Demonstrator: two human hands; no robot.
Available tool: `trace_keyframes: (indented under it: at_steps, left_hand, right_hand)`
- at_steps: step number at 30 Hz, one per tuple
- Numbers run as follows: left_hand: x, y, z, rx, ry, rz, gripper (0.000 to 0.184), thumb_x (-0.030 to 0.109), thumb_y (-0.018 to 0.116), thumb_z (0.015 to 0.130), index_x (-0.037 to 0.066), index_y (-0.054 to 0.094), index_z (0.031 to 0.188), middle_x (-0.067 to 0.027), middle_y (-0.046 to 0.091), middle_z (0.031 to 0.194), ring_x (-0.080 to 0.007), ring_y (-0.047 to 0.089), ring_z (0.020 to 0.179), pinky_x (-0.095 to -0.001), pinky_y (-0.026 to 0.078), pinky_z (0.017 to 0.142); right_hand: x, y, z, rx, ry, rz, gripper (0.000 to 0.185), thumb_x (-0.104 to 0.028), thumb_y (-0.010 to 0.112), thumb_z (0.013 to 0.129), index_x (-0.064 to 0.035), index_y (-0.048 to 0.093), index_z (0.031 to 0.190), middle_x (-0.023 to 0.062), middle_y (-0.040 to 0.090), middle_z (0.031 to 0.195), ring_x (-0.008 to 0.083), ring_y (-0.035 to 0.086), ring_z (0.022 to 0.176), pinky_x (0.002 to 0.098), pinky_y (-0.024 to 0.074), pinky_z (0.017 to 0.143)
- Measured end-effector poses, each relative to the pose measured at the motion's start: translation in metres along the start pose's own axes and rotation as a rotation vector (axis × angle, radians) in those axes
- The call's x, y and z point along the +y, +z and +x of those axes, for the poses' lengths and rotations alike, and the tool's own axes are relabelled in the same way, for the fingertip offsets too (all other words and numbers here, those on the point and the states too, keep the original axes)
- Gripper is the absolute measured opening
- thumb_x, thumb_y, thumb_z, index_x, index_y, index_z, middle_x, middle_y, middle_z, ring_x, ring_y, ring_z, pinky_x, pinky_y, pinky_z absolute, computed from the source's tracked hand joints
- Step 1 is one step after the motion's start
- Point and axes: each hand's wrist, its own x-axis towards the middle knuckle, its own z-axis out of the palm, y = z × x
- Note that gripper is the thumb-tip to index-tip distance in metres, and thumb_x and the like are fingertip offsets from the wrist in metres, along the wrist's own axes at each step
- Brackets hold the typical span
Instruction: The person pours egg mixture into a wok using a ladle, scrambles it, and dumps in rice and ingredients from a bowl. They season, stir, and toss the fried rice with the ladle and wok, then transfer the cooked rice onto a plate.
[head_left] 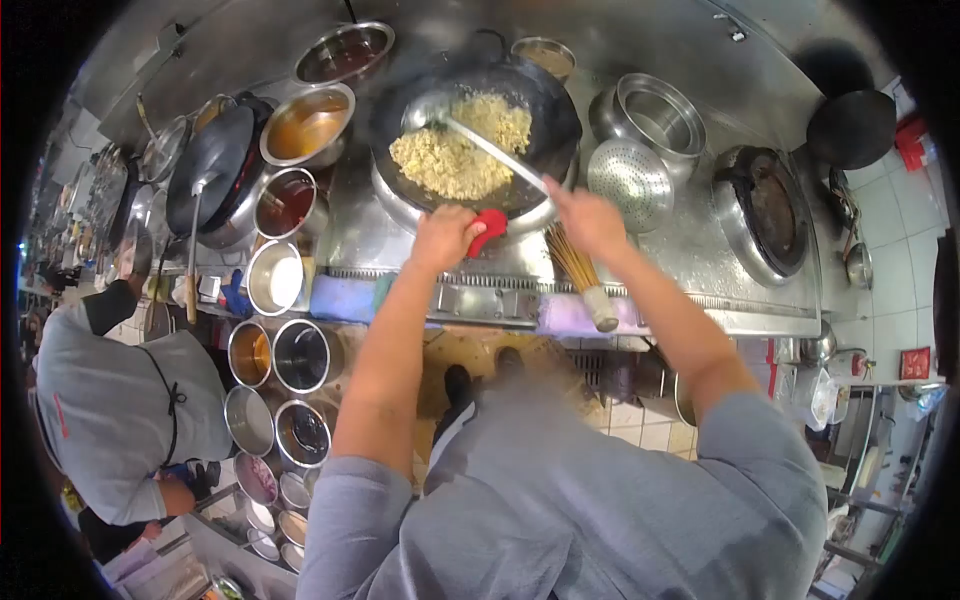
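Observation:
A large black wok (548,100) sits on the burner in front of me, holding yellowish fried rice (455,165). My left hand (447,238) is closed at the wok's near rim, with a red cloth (487,232) under its fingers and thumb. My right hand (592,222) is wrapped round the handle of a metal ladle (427,111), whose bowl rests at the rice's upper left inside the wok. Below my right hand a bamboo brush (575,265) lies across the counter edge.
A perforated strainer (630,185) and steel pots (660,115) stand to the right, beyond them another burner (765,215). Sauce bowls (308,125) line the left side, near a second wok (210,160). A co-worker (130,390) stands at the left. Several containers (250,420) sit below.

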Motion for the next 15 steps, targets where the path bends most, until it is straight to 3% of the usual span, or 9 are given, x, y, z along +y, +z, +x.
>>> trace_keyframes:
  at_steps: [4, 6, 10, 13, 14, 15]
  left_hand:
    - [0.002, -0.01, 0.005, -0.059, 0.037, 0.052, 0.034, 0.044, 0.055, 0.091, 0.012, 0.068, 0.094, -0.0054, 0.065, 0.094, -0.0253, 0.059, 0.098, -0.0439, 0.04, 0.083]
    - [0.0, -0.012, 0.005, -0.058, 0.047, 0.074, 0.035, 0.044, 0.054, 0.091, 0.012, 0.068, 0.095, -0.0052, 0.066, 0.095, -0.0249, 0.059, 0.097, -0.0431, 0.04, 0.082]
    - [-0.005, 0.001, 0.007, -0.053, 0.072, 0.008, 0.034, 0.042, 0.055, 0.092, 0.01, 0.067, 0.095, -0.0076, 0.066, 0.099, -0.0263, 0.058, 0.101, -0.0443, 0.042, 0.085]
    - [-0.015, -0.002, 0.008, -0.071, 0.093, -0.109, 0.032, 0.038, 0.056, 0.092, 0.008, 0.066, 0.097, -0.0102, 0.065, 0.103, -0.0285, 0.056, 0.107, -0.0467, 0.043, 0.091]
    - [-0.021, -0.002, 0.009, -0.045, 0.171, -0.142, 0.03, 0.034, 0.058, 0.091, 0.005, 0.065, 0.096, -0.012, 0.065, 0.1, -0.0315, 0.057, 0.102, -0.0448, 0.045, 0.088]
    - [-0.026, -0.003, 0.011, -0.018, 0.25, -0.177, 0.028, 0.03, 0.059, 0.091, 0.003, 0.065, 0.095, -0.0138, 0.065, 0.096, -0.0344, 0.058, 0.097, -0.043, 0.047, 0.086]
  right_hand:
    - [0.035, 0.022, 0.025, 0.057, 0.093, -0.007, 0.062, -0.01, 0.047, 0.089, -0.0254, 0.033, 0.147, 0.0197, 0.06, 0.094, 0.037, 0.065, 0.085, 0.0468, 0.0533, 0.073]
    - [0.037, 0.049, -0.009, 0.139, 0.162, 0.084, 0.056, -0.021, 0.049, 0.094, -0.0237, 0.03, 0.148, 0.0217, 0.062, 0.087, 0.0396, 0.063, 0.076, 0.0512, 0.0513, 0.069]
    - [-0.028, 0.028, -0.117, -0.09, 0.273, 0.345, 0.059, -0.022, 0.052, 0.093, -0.0162, 0.03, 0.148, 0.0275, 0.064, 0.09, 0.0432, 0.063, 0.082, 0.0512, 0.0507, 0.071]
    - [0.003, 0.041, -0.114, -0.019, 0.139, 0.3, 0.065, -0.018, 0.053, 0.092, -0.0142, 0.025, 0.15, 0.0253, 0.064, 0.082, 0.0427, 0.063, 0.071, 0.0507, 0.0508, 0.067]
    - [-0.013, 0.011, -0.091, -0.112, 0.252, 0.331, 0.063, -0.019, 0.052, 0.092, -0.0152, 0.026, 0.15, 0.0257, 0.065, 0.086, 0.043, 0.064, 0.078, 0.0508, 0.0507, 0.071]
    - [-0.022, 0.012, -0.065, -0.067, 0.283, 0.359, 0.058, -0.02, 0.052, 0.093, -0.0142, 0.032, 0.147, 0.0266, 0.065, 0.089, 0.0438, 0.063, 0.083, 0.0505, 0.0498, 0.076]
